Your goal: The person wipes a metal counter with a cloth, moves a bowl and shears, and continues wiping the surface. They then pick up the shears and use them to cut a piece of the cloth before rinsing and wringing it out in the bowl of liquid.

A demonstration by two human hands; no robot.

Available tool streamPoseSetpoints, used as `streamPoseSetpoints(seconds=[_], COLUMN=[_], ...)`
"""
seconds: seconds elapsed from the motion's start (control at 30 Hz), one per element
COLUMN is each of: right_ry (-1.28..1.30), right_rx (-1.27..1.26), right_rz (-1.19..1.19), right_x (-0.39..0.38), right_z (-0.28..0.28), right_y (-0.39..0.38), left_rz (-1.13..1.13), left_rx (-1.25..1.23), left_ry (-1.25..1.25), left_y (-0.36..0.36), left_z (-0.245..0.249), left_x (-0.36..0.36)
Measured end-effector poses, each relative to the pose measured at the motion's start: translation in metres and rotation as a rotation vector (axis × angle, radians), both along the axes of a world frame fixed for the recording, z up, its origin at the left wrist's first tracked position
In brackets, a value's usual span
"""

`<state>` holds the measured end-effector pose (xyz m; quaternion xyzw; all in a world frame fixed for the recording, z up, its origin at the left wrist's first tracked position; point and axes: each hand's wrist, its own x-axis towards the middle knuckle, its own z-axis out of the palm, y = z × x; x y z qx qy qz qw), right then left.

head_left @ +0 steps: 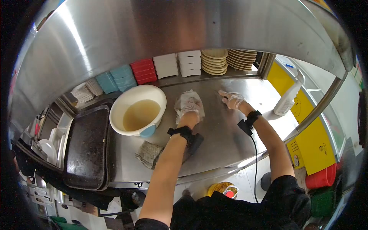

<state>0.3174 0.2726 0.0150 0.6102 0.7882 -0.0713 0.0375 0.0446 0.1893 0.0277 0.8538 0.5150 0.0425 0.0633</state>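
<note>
My left hand (191, 109), in a clear plastic glove, presses a white cloth (185, 100) onto the steel counter (214, 134). The cloth bunches around the fingers and partly hides them. To the right, my right hand (232, 100), also gloved, is at the counter surface with its fingers apart and nothing in them. Left of the cloth stands a white basin (117, 111) with cloudy brownish water (141, 115) in it. A light blue patch, perhaps a cloth, shows at the basin's front rim. A folded grey-brown cloth (148, 154) lies in front of the basin.
Dark trays (86, 147) lie at the left. Stacked white boxes (166, 66), red boxes (143, 71), blue boxes (122, 78) and beige plates (214, 61) line the back shelf. A white spray bottle (285, 100) stands at right. A steel hood (172, 27) overhangs the counter.
</note>
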Motion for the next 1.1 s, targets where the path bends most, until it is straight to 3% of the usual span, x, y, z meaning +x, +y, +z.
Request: streamPoseSetpoints(seconds=[0.07,0.13,0.23,0.27,0.3,0.33,0.47,0.57,0.73,0.8,0.93,1.03,1.1], right_ry=[-0.078,0.088,0.201,0.201,0.104,0.006,0.082,0.038,0.165,0.192,0.035,0.189,0.19], right_rx=[0.061,-0.125,-0.118,-0.119,-0.028,0.063,-0.043,-0.014,-0.121,0.178,-0.034,-0.024,0.001], right_rz=[0.116,-0.189,-0.159,-0.158,-0.008,0.143,-0.065,-0.089,-0.046,0.033,-0.067,-0.012,-0.135], right_x=[0.0,-0.021,-0.003,-0.004,-0.006,-0.009,-0.01,-0.013,-0.014,0.002,-0.022,-0.011,-0.014], right_z=[0.007,0.061,0.024,0.018,0.011,0.01,0.031,0.026,0.027,0.001,0.044,0.037,0.037], right_y=[-0.002,-0.041,-0.009,-0.008,-0.008,-0.01,-0.018,-0.012,-0.025,-0.009,-0.042,-0.039,-0.027], left_rz=[0.033,0.065,0.222,0.126,0.076,0.027,0.137,0.176,0.177,0.148,0.041,0.022,0.086], left_rx=[-0.033,-0.06,-0.158,-0.085,-0.049,-0.011,-0.077,-0.18,-0.227,-0.085,-0.009,-0.014,-0.141], left_ry=[0.002,0.012,0.18,0.219,0.235,0.252,0.16,0.157,0.164,0.198,0.022,-0.036,0.016], left_y=[0.008,0.021,0.046,0.05,0.052,0.052,0.018,0.004,0.008,0.001,0.009,0.012,0.009], left_z=[-0.008,-0.027,-0.047,-0.049,-0.052,-0.05,-0.01,0.024,0.014,0.018,0.0,-0.012,-0.002], left_x=[0.001,0.009,0.014,0.012,0.013,0.013,0.016,0.019,0.022,0.021,0.004,0.005,0.012])
